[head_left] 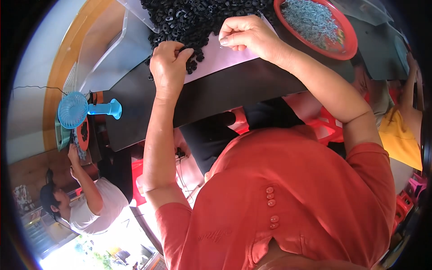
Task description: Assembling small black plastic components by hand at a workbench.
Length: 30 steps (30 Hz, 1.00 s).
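My left hand (167, 67) is curled at the near edge of a heap of small black plastic parts (193, 20). Between its thumb and fingers some black pieces (191, 62) show; the fingertips are partly hidden. Over a pale pink sheet (220, 60), my right hand (249, 37) is closed in a pinch. A tiny shiny piece (221, 47) shows just below its fingertips, too small to make out fully. To the right of that hand stands a red oval tray (350, 49) holding many small silvery metal pieces (310, 22).
A dark table (211, 96) carries everything. Clear plastic bins (105, 58) stand at the left, with a blue fan (73, 110) near the table's left end. A co-worker in a white shirt (101, 202) works at far left; another person's yellow garment (400, 139) shows at right.
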Each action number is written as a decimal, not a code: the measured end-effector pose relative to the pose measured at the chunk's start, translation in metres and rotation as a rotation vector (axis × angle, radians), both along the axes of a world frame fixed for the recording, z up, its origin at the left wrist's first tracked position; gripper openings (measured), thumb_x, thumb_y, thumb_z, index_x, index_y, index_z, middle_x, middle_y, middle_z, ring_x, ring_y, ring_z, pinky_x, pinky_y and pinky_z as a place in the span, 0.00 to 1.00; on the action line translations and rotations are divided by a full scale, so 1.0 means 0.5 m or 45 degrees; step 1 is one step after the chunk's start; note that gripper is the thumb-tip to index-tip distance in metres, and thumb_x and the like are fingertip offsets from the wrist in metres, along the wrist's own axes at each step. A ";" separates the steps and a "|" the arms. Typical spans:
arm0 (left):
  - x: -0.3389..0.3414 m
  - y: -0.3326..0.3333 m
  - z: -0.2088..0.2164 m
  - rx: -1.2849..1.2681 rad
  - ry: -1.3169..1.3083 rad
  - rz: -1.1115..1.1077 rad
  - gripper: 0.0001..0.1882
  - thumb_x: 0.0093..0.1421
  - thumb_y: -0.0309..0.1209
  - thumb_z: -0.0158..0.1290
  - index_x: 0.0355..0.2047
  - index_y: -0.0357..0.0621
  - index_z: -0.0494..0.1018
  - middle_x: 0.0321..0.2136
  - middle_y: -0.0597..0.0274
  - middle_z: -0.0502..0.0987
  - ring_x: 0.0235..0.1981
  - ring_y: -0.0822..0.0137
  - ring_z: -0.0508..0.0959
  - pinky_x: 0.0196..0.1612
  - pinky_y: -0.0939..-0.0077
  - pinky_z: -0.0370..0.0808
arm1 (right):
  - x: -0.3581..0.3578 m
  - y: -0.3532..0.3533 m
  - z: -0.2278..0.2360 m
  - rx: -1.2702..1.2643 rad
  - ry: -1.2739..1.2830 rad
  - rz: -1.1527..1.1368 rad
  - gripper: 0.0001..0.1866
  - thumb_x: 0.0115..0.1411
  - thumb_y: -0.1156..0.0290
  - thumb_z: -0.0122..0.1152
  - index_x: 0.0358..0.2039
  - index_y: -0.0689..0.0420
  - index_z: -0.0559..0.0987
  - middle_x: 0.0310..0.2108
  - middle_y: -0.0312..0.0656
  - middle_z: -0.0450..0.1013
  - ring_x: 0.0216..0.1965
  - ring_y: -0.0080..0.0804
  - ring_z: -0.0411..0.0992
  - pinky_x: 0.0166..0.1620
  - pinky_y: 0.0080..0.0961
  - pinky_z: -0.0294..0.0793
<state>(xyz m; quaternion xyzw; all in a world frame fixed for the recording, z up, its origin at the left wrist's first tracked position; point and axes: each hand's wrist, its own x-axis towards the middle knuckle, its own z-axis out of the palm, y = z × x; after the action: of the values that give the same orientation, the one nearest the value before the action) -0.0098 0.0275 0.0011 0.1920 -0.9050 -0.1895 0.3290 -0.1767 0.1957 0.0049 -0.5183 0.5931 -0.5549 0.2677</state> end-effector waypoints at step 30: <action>-0.021 0.170 -0.008 1.554 0.506 -0.357 0.09 0.62 0.22 0.51 0.41 0.30 0.75 0.28 0.57 0.78 0.21 0.77 0.71 0.20 0.86 0.67 | 0.016 0.006 0.008 -0.277 0.272 -0.157 0.06 0.54 0.71 0.62 0.28 0.61 0.77 0.23 0.41 0.75 0.28 0.24 0.74 0.34 0.24 0.72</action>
<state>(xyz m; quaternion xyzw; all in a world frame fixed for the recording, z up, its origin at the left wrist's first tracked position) -0.0203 0.1126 -0.0030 0.1856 -0.5735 -0.7417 0.2941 -0.1687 0.1986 0.0087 -0.5630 0.5852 -0.5730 0.1109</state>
